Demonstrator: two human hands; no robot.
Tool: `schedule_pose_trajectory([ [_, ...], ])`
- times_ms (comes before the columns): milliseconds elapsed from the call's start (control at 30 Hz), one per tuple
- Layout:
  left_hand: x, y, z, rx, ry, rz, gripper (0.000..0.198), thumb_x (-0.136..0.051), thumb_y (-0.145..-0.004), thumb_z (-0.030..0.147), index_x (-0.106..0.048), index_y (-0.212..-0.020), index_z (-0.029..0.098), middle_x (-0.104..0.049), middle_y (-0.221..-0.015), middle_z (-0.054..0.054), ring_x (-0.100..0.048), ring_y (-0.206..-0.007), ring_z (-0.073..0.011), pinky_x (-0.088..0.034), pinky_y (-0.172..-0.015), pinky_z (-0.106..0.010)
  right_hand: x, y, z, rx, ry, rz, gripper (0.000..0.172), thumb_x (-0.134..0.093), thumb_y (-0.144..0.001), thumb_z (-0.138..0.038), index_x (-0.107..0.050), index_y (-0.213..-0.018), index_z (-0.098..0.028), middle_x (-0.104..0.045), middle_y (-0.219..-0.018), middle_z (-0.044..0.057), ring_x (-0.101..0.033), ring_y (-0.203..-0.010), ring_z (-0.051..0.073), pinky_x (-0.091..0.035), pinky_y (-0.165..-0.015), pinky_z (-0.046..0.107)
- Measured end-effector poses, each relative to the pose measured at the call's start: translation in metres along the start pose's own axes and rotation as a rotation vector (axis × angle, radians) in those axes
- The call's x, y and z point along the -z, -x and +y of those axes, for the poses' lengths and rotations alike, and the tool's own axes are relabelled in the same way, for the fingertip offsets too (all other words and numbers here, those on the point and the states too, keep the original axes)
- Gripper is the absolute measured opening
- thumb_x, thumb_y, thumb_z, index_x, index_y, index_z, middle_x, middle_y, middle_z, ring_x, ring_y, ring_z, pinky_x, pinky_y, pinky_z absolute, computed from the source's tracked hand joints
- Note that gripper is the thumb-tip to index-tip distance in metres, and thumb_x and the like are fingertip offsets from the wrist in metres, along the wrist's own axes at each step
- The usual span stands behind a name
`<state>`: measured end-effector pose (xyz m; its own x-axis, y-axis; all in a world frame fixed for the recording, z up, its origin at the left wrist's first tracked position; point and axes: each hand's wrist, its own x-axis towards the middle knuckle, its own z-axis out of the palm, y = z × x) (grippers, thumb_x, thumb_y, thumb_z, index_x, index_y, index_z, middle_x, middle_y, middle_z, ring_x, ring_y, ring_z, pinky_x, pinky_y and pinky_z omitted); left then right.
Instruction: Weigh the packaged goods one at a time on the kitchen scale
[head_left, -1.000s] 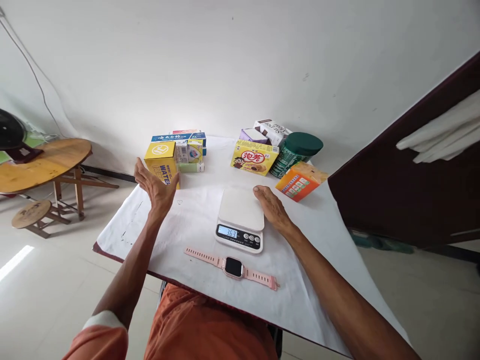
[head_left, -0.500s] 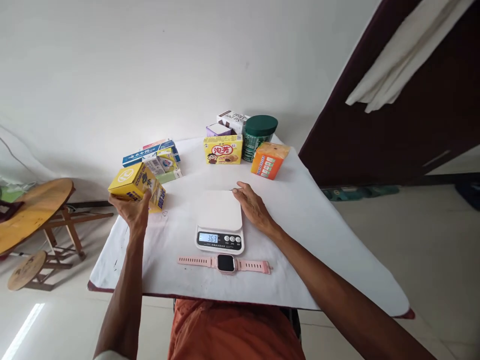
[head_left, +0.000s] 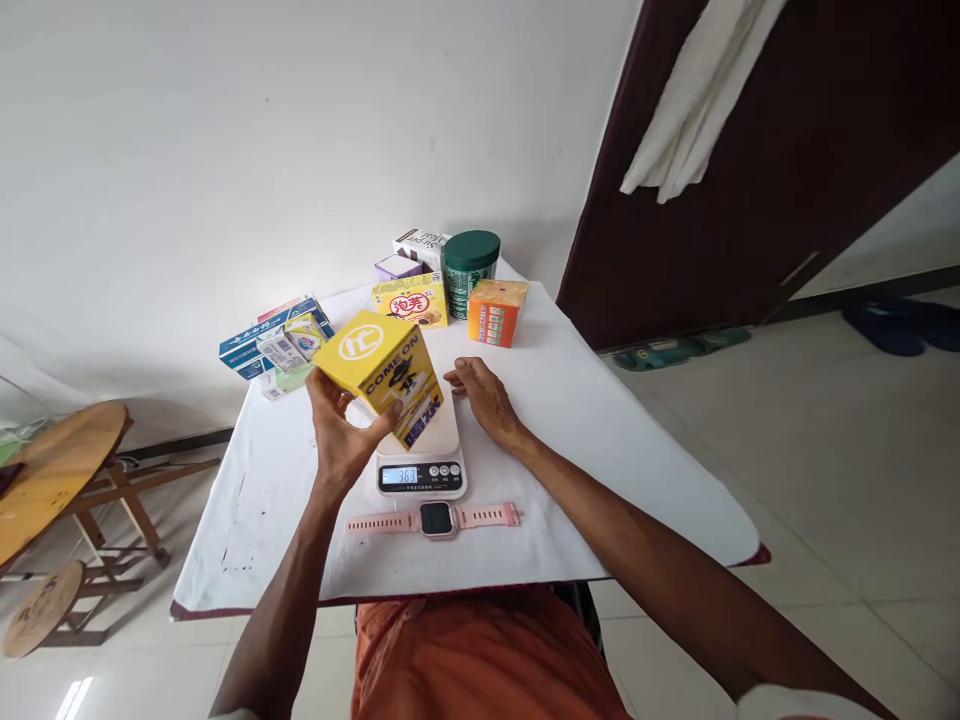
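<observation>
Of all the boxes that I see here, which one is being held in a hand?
The yellow COME ON box, tilted in the left hand and partly hiding the scale. The other boxes, such as the orange box, are held by neither hand.

1. Our left grip [head_left: 343,438] holds a tilted, yellow printed cardboard box [head_left: 382,368], partly hiding a flat white plastic scale [head_left: 418,477].
2. Our right grip [head_left: 487,400] sits just beside the scale.
3. We see a pink-strapped rectangular smartwatch [head_left: 437,519] on the white-covered desk [head_left: 577,400].

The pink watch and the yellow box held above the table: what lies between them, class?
In the head view, the front of the white scale lies between the pink watch and the yellow box, which partly hides the scale.
</observation>
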<state>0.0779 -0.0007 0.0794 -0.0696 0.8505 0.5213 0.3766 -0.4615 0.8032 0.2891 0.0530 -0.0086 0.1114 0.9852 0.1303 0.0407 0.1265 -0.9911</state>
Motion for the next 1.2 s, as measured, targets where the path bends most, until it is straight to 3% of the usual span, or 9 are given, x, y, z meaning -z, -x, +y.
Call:
schedule_pose_trajectory([
  [167, -0.006, -0.006, -0.007, -0.002, -0.011, -0.135, 0.094, -0.088, -0.07, 0.065, -0.038, -0.14, 0.027, -0.055, -0.146, -0.016, -0.062, -0.135, -0.0306, -0.06, -0.103, -0.044, 0.002, -0.005, 0.004, -0.019, -0.085, 0.024, 0.06, -0.045, -0.092, -0.084, -0.061, -0.097, -0.026, -0.077, -0.103, 0.008, -0.072, -0.096, 0.022, -0.06, -0.088, 0.039],
  [367, 0.009, -0.006, -0.01, -0.078, -0.036, -0.261, 0.101, -0.085, -0.076, 0.066, -0.032, -0.153, 0.029, -0.046, -0.157, -0.017, -0.052, -0.148, -0.0334, -0.051, -0.116, -0.05, 0.004, -0.005, 0.005, -0.007, -0.095, 0.048, 0.059, -0.046, -0.093, -0.083, -0.061, -0.095, -0.026, -0.077, -0.1, 0.007, -0.072, -0.092, 0.022, -0.061, -0.083, 0.038],
  [533, 0.021, -0.001, -0.009, -0.078, -0.142, -0.249, 0.124, -0.086, -0.072, 0.069, -0.013, -0.165, 0.033, -0.04, -0.163, -0.019, -0.044, -0.154, -0.0362, -0.043, -0.122, -0.056, 0.005, -0.005, 0.002, -0.029, -0.093, 0.089, 0.059, -0.045, -0.092, -0.083, -0.06, -0.093, -0.026, -0.076, -0.093, 0.007, -0.071, -0.087, 0.022, -0.061, -0.076, 0.037],
  [633, 0.019, -0.001, 0.0, -0.051, -0.241, -0.182, 0.124, -0.091, -0.069, 0.062, -0.019, -0.164, 0.031, -0.044, -0.161, -0.02, -0.051, -0.146, -0.0375, -0.051, -0.113, -0.056, 0.006, -0.005, 0.0, -0.032, -0.089, 0.104, 0.059, -0.044, -0.092, -0.083, -0.06, -0.092, -0.026, -0.076, -0.091, 0.007, -0.071, -0.085, 0.022, -0.061, -0.074, 0.036],
  [733, 0.014, -0.003, 0.011, 0.023, -0.375, -0.114, 0.1, -0.092, -0.066, 0.056, -0.043, -0.147, 0.025, -0.06, -0.142, -0.017, -0.065, -0.125, -0.0357, -0.06, -0.09, -0.05, 0.007, -0.005, -0.002, -0.027, -0.094, 0.116, 0.059, -0.044, -0.092, -0.083, -0.06, -0.092, -0.026, -0.075, -0.089, 0.006, -0.07, -0.085, 0.022, -0.06, -0.071, 0.034],
  [800, 0.011, -0.008, 0.015, 0.078, -0.364, -0.087, 0.086, -0.092, -0.064, 0.051, -0.05, -0.134, 0.023, -0.066, -0.13, -0.014, -0.069, -0.116, -0.0335, -0.062, -0.079, -0.044, 0.008, -0.006, -0.003, -0.025, -0.101, 0.126, 0.059, -0.043, -0.092, -0.083, -0.059, -0.092, -0.026, -0.074, -0.087, 0.006, -0.07, -0.085, 0.022, -0.058, -0.068, 0.033],
  [900, 0.01, -0.027, 0.016, 0.126, -0.224, -0.061, 0.078, -0.093, -0.063, 0.046, -0.051, -0.125, 0.024, -0.069, -0.124, -0.011, -0.071, -0.113, -0.0321, -0.063, -0.072, -0.038, 0.011, -0.007, -0.003, -0.033, -0.117, 0.142, 0.059, -0.042, -0.092, -0.083, -0.058, -0.091, -0.027, -0.073, -0.086, 0.005, -0.069, -0.081, 0.021, -0.056, -0.063, 0.031],
  [1033, 0.002, -0.074, 0.011, 0.055, -0.095, -0.047, 0.076, -0.095, -0.063, 0.044, -0.049, -0.12, 0.024, -0.069, -0.126, -0.011, -0.072, -0.115, -0.0315, -0.065, -0.081, -0.042, 0.013, -0.008, -0.003, -0.03, -0.153, 0.146, 0.06, -0.044, -0.091, -0.085, -0.058, -0.09, -0.027, -0.072, -0.083, 0.005, -0.069, -0.076, 0.021, -0.054, -0.058, 0.031],
  [1200, -0.033, -0.13, -0.011, 0.049, -0.09, -0.151, 0.082, -0.096, -0.06, 0.045, -0.048, -0.121, 0.023, -0.065, -0.133, -0.014, -0.069, -0.123, -0.0339, -0.064, -0.085, -0.045, 0.013, -0.011, -0.003, -0.066, -0.174, 0.156, 0.061, -0.043, -0.089, -0.086, -0.056, -0.088, -0.026, -0.071, -0.078, 0.004, -0.068, -0.07, 0.02, -0.052, -0.052, 0.029],
])
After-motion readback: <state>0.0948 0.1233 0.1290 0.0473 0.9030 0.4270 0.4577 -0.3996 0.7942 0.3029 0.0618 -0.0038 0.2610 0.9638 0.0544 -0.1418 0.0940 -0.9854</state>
